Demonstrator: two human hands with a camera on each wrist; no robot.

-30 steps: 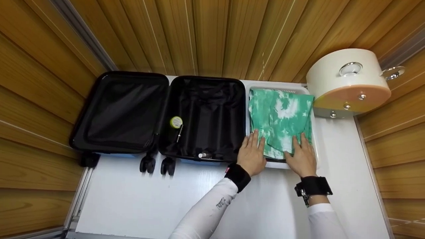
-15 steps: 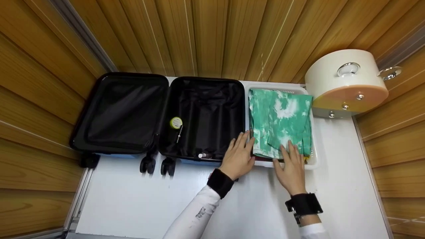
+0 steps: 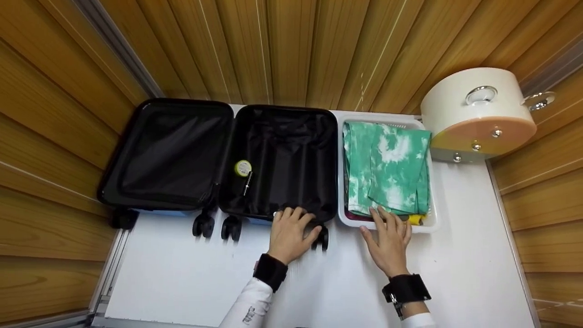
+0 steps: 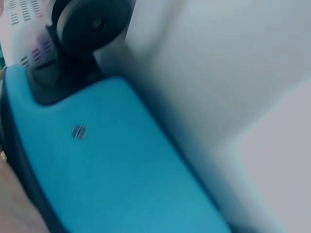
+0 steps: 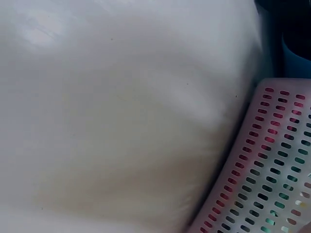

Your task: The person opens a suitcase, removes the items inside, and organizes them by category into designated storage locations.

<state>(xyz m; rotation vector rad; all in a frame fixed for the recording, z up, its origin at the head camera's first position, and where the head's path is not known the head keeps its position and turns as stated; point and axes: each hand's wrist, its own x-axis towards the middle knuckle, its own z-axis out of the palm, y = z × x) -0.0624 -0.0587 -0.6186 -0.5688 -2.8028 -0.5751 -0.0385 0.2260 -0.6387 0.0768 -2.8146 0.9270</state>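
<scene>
My left hand reaches over the front rim of the open suitcase's deeper half, fingers relaxed and spread. Its fingertips mostly cover a small white-ended item lying just inside that rim. In the left wrist view the suitcase's blue shell and a black wheel show beside the hand. My right hand is at the front rim of the white basket, its fingertips at the lower edge of a folded green-and-white tie-dye garment. Under the garment, something yellow peeks out. Neither hand grips anything.
The suitcase's flat half lies open at left. Inside the deeper half are a green-rimmed round tin and a slim black pen-like item. A cream drum-shaped box with knobs stands right. Wood-look panels enclose the white table.
My left hand has left the garment and moved left to the suitcase's front rim. The right hand has drawn back and slightly left, to the basket's front edge. The garment stays in the basket.
</scene>
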